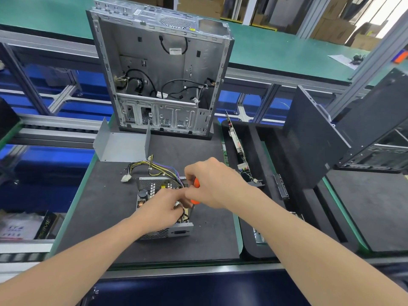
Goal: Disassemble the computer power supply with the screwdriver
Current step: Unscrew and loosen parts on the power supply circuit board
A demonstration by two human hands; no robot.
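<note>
The power supply (152,188) lies open on the black mat (110,217), its circuit board and perforated metal walls showing. A bundle of yellow, black and purple wires (159,168) runs out of its far side to a white connector (125,178). My right hand (212,184) grips an orange-handled screwdriver (196,184), shaft pointing down into the supply's right side. My left hand (164,208) rests on the board with fingers pinched near the screwdriver tip; what they pinch is hidden. The grey cover (121,146) lies behind the supply.
An empty computer case (163,69) stands upright at the back of the mat. A black tray (254,151) on the right holds a circuit card (235,138). A black side panel (313,138) leans further right. Small screws (121,173) lie on the mat.
</note>
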